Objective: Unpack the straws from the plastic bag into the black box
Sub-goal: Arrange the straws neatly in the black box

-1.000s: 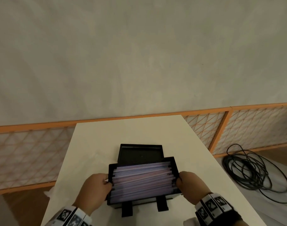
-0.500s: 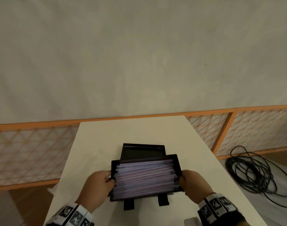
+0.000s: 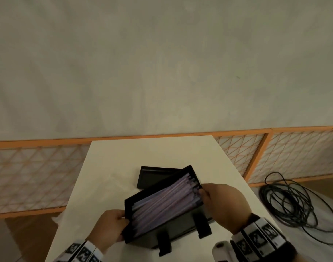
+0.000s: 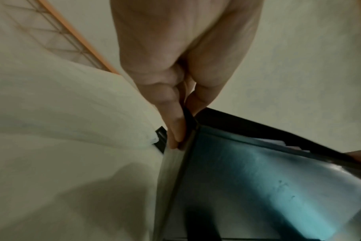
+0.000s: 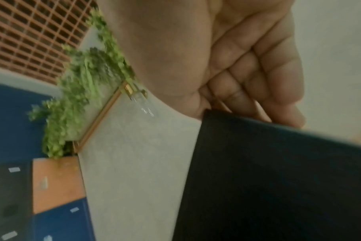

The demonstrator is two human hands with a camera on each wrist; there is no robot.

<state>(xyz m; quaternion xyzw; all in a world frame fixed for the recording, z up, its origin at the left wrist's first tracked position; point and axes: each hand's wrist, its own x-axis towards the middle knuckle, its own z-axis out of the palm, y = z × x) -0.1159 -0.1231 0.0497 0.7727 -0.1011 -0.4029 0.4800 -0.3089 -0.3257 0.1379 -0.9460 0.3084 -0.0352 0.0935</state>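
Observation:
The black box [image 3: 173, 232] sits near the front of the white table [image 3: 109, 167], turned so its right end points away and lifted at that end. It is full of pale purple straws [image 3: 162, 203] lying lengthwise. My left hand [image 3: 110, 226] grips the box's left end; in the left wrist view its fingers [image 4: 175, 124] pinch the box's corner [image 4: 191, 130]. My right hand [image 3: 221, 201] grips the right end, and its curled fingers [image 5: 247, 91] hold the black wall [image 5: 278, 171]. No plastic bag is in view.
A shallow black lid or tray [image 3: 154, 175] lies flat just behind the box. Two black feet [image 3: 202, 224] stick out at the box's front. A coil of black cable [image 3: 294, 205] lies on the floor to the right. An orange lattice fence [image 3: 29, 176] runs behind the table.
The box has been turned counter-clockwise and tipped, its right end moving up and away. Both hands kept their hold on its ends; the right hand moved forward, the left drew back.

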